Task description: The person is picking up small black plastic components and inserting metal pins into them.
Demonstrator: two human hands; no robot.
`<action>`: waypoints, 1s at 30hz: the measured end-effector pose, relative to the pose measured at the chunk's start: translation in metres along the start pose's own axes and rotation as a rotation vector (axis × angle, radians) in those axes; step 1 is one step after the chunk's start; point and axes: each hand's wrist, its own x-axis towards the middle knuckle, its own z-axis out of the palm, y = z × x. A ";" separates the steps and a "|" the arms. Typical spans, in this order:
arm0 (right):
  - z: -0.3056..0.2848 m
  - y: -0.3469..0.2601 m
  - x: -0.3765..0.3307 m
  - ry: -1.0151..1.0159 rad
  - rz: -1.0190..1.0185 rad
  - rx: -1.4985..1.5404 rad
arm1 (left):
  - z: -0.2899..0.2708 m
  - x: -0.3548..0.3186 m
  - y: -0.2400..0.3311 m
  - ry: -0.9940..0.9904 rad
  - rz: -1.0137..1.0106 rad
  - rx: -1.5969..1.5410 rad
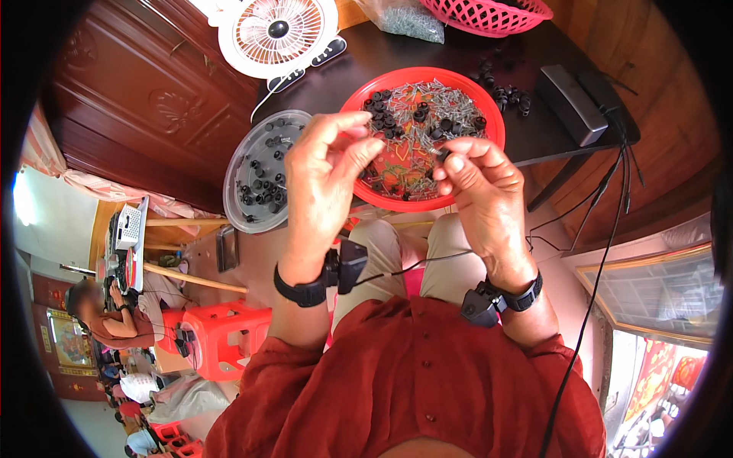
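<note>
My right hand [489, 183] pinches a small black plastic cap [443, 154] between thumb and fingertips; a bit of silvery metal, like a screw, sticks out of it. Opposite it, my left hand [324, 164] has its thumb and forefinger apart with nothing visible between them. Both hands hover over the near part of a round red tray [498, 114]. Silvery screws [458, 95] are strewn in it, along with several black caps [379, 114]. To the left, partly behind my left hand, a clear plastic tub [231, 179] holds more black pieces [263, 185].
A white fan [278, 29] stands at the back left of the dark table [527, 53]. At the back are a bag of small parts [412, 24] and a pink basket [489, 29]. Black pieces [511, 99], a dark box [571, 104] and hanging cables [622, 175] lie right. Another person [126, 320] sits far left.
</note>
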 end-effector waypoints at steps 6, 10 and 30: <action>-0.003 -0.014 0.005 0.065 -0.015 -0.034 | 0.001 0.002 -0.019 -0.222 0.103 0.846; -0.001 -0.016 0.004 0.055 -0.017 -0.092 | 0.002 0.003 -0.023 -0.228 0.047 1.036; -0.002 -0.016 0.002 -0.006 0.070 -0.170 | -0.014 0.007 -0.024 -0.394 -0.074 0.859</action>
